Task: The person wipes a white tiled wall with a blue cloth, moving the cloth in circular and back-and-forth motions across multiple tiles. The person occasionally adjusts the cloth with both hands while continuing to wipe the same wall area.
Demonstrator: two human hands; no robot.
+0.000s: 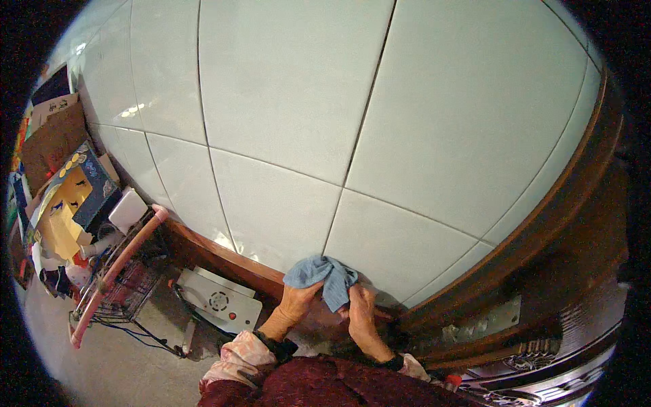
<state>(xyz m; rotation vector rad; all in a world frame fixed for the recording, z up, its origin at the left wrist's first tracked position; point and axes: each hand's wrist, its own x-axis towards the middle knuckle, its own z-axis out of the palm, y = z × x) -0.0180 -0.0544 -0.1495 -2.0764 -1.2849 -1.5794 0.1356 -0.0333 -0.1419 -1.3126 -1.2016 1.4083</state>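
Observation:
A blue ribbed cloth (325, 280) is bunched up between my two hands, in front of the lower part of a white tiled wall (285, 208). My left hand (300, 305) grips its left side, with the thumb against the fabric. At its right edge my right hand (361, 310) has its fingers curled on the cloth; some fingertips are hidden. The fabric hangs twisted and folded between them. Both forearms come up from dark cuffs and pale patterned sleeves.
On the left stand a wire cart (127, 285) with a pink handle (119, 267) and a pile of cardboard (58, 140). Beside the cart is a white appliance (218, 300) with a round vent. Dark brown wooden trim (508, 239) curves along the right.

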